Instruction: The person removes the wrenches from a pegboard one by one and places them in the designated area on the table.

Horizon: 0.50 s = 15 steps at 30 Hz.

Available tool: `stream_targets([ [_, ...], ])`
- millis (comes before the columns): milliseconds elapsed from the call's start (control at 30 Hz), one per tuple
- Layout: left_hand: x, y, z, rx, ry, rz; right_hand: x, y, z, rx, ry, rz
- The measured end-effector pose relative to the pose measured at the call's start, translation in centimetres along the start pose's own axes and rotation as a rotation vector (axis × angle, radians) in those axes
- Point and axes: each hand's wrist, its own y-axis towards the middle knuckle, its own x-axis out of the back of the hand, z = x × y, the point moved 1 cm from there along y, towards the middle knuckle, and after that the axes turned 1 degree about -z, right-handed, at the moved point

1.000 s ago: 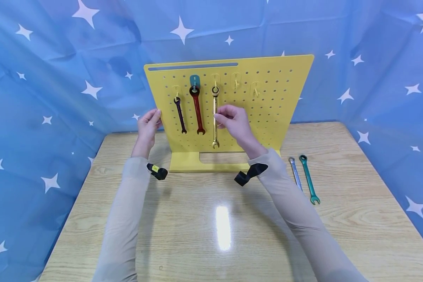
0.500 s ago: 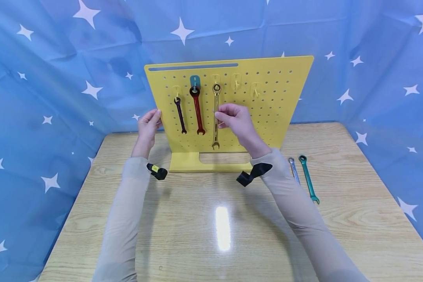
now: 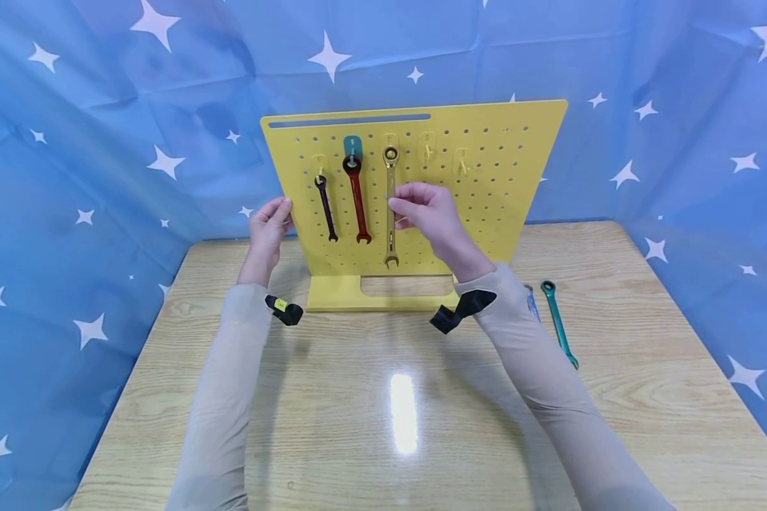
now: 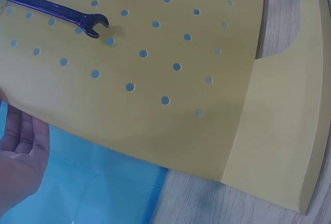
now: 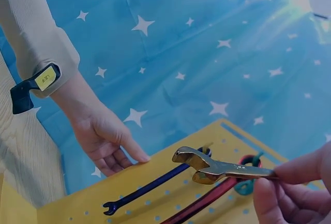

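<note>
My right hand (image 3: 431,216) pinches a gold combination wrench (image 3: 390,177) by its shaft, thumb in front. The wrench hangs upright before the yellow pegboard (image 3: 422,257), ring end up, overlapping the third hook from the left. Its open jaw end points at the camera in the right wrist view. My left hand (image 3: 268,227) grips the board's left edge, thumb in front and the other fingers (image 4: 26,131) behind. To the left of the gold wrench, a red wrench (image 3: 358,199) hangs from a teal hook and a smaller purple wrench (image 3: 326,209) from a yellow one.
Two bare yellow hooks, an upper hook (image 3: 428,150) and a lower hook (image 3: 463,166), stick out right of the gold wrench. On the wooden table (image 3: 332,397) lie a green wrench (image 3: 555,312) and a blue wrench (image 3: 532,301), partly behind my right sleeve. A starry blue cloth hangs behind.
My right hand has risen slightly with the gold wrench, and the ring end has moved up over the hook. My left hand stays on the board's edge.
</note>
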Motion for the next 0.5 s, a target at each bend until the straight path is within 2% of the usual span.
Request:
stream_targets([
  [267, 0.0, -0.1, -0.2, 0.008, 0.005, 0.002, 0.3, -0.2, 0.2, 0.016, -0.006, 0.031],
  [500, 0.0, 0.0, -0.1, 0.000, 0.016, 0.002, 1.2, -0.8, 0.0, 0.064, -0.005, 0.042],
])
